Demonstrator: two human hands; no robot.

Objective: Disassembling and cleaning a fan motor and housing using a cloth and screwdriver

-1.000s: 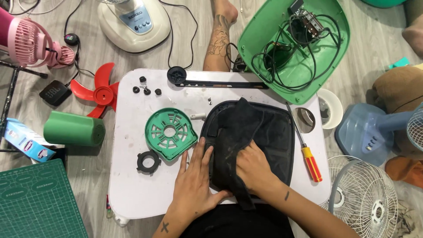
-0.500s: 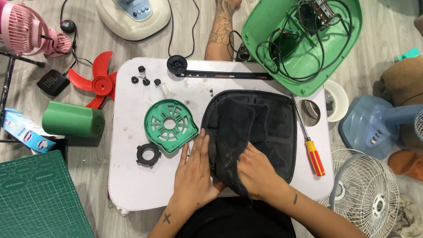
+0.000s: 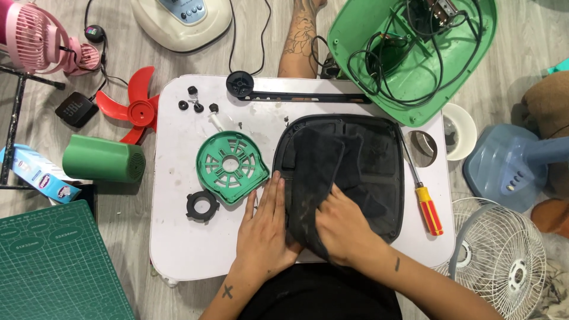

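Both hands have crept a little toward the lower middle of the frame since the earlier frame, and the cloth (image 3: pixel 314 178) is bunched narrower under them. At the desk's (image 3: pixel 178 237) lower centre, the left hand (image 3: pixel 267 228) lies flat and released, fingers straight, its fingertips touching the left rim of the black cover (image 3: pixel 373 160). Just right of it, the right hand (image 3: pixel 344 228) presses down on the dark cloth, fingers curled into the fabric and grasping it. That cloth runs up the left half of the cover, which lies in the middle of the frame. Left of the cover and touching it sits a green grille (image 3: pixel 231 167), with a black ring (image 3: pixel 202 205) just below it. A screwdriver (image 3: pixel 422 192) lies along the cover's right edge. At the upper right, a green base (image 3: pixel 468 53) full of wires overlaps the desk's corner.
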